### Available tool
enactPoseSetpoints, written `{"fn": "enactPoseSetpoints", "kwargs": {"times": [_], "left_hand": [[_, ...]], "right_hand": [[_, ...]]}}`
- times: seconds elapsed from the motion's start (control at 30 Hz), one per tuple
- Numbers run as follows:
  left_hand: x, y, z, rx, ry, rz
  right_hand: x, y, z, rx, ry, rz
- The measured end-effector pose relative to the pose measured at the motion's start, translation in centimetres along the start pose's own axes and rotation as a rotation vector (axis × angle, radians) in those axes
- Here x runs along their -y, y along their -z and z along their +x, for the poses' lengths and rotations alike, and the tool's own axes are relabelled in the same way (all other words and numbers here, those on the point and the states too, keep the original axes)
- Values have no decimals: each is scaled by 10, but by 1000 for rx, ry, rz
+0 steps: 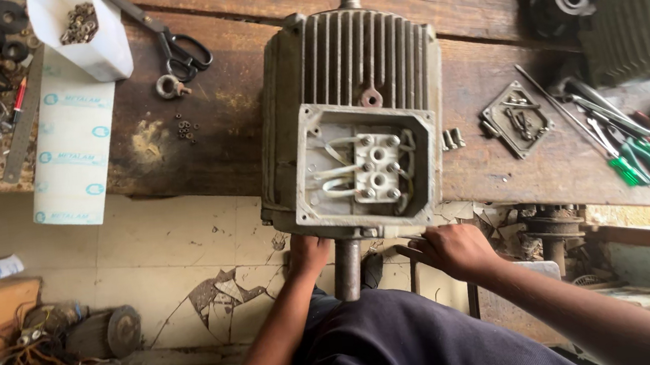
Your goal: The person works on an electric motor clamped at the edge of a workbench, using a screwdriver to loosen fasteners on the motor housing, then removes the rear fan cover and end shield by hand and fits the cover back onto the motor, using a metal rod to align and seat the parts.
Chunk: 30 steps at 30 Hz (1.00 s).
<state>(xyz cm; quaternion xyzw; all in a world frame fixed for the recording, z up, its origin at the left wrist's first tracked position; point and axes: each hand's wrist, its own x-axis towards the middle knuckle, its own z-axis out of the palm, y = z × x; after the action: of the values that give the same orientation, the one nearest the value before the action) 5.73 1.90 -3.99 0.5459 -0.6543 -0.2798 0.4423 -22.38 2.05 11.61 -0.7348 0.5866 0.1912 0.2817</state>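
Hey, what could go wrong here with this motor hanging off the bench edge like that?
The motor overhangs the wooden bench; both hands, left hand and right hand, sit under its near end, so a tip could pinch them. The open terminal box leaves its white wires exposed. The loose bolts beside it might roll off.

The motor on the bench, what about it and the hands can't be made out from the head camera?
- Motor: its near end face, hidden under its own body, seen from above.
- Left hand: its fingers, tucked beneath the motor's edge.
- Right hand: its fingertips, hidden under the motor; what they touch cannot be told.
- Shaft: its lower end, covered by the person's dark clothing.
- Terminal block: its connections, too small.
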Motion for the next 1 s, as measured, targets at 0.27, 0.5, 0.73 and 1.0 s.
{"fn": "enactPoseSetpoints", "kwargs": {"times": [0.27, 0.5, 0.73, 1.0], "left_hand": [[-6, 1, -3, -7, 33, 140], [-17, 7, 25, 199, 325, -126], [-26, 15, 6, 189, 357, -332], [-118, 116, -44, 339, 203, -213]], "right_hand": [[-3, 0, 2, 24, 118, -12], [-1, 9, 6, -89, 17, -29], [-1, -4, 7, -84, 76, -82], [44, 34, -98, 66, 146, -1]]}}
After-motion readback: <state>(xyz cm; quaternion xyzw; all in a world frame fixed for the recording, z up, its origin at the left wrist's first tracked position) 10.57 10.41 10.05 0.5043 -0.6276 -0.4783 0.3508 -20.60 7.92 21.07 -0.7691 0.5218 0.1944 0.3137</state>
